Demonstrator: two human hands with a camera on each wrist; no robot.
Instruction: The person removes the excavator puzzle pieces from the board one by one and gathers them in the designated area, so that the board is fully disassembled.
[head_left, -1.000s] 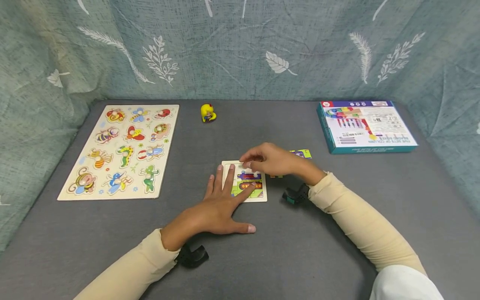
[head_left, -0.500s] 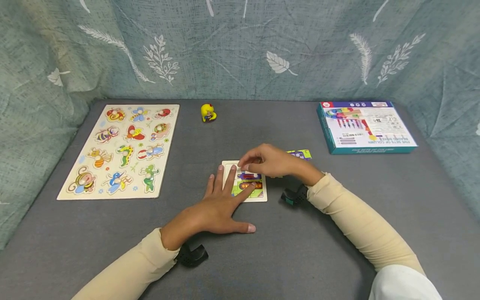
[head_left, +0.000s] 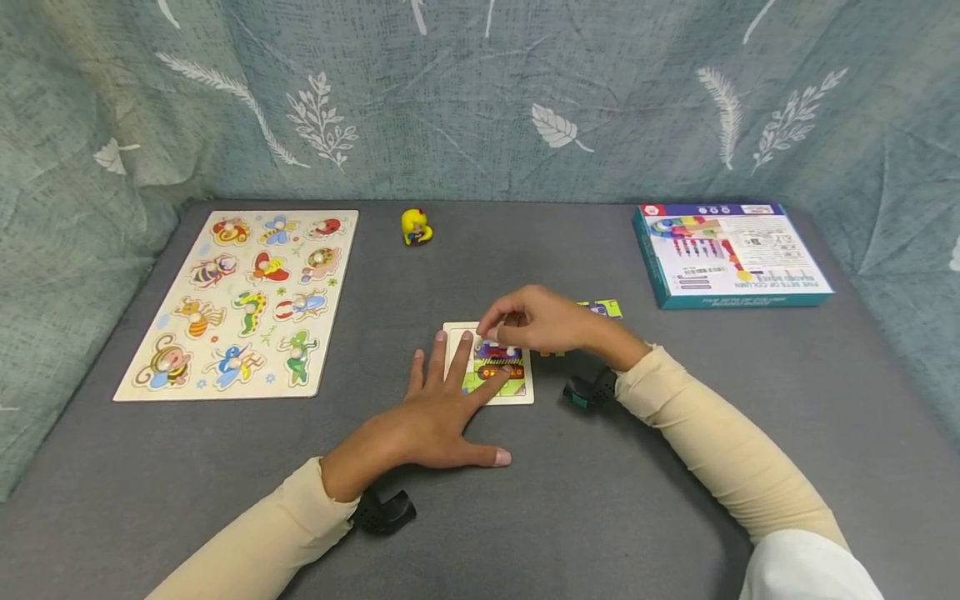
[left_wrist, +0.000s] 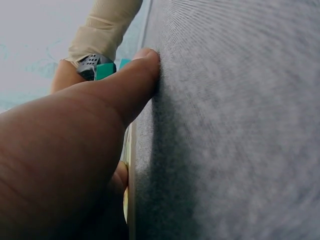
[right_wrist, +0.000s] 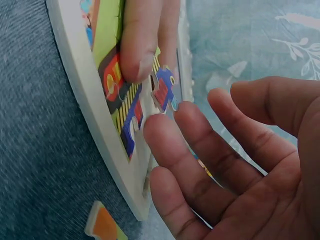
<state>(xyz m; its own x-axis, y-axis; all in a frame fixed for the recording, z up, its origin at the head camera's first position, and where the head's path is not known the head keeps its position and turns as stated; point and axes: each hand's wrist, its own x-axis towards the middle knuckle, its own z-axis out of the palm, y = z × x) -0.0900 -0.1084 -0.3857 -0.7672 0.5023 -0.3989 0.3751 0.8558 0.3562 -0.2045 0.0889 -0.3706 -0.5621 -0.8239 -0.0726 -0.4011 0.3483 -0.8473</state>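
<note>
A small puzzle board (head_left: pixel 453 327) with a pale frame holds several bright pieces forming part of a vehicle picture. My left hand (head_left: pixel 438 425) rests spread, its fingers on the board's left side and its thumb on the cloth. My right hand (head_left: pixel 543 321) is over the board's top, with curled fingers and the thumb near the index fingertip. A blue and red puzzle piece (right_wrist: pixel 164 89) sits tilted by the right fingertips, which partly hide the grip. Loose puzzle pieces (head_left: pixel 606 308) lie beyond the right wrist, and an orange one (right_wrist: pixel 105 222) beside the board.
A large insect puzzle board (head_left: pixel 292 250) lies at the left. A yellow figure (head_left: pixel 416 227) stands at the back, and a teal-edged box (head_left: pixel 738 258) lies at the back right. Behind the grey table rises a patterned curtain (head_left: pixel 465 108).
My right fingertips have shifted slightly left and drawn closer together over the top of the board. My left hand stays in place.
</note>
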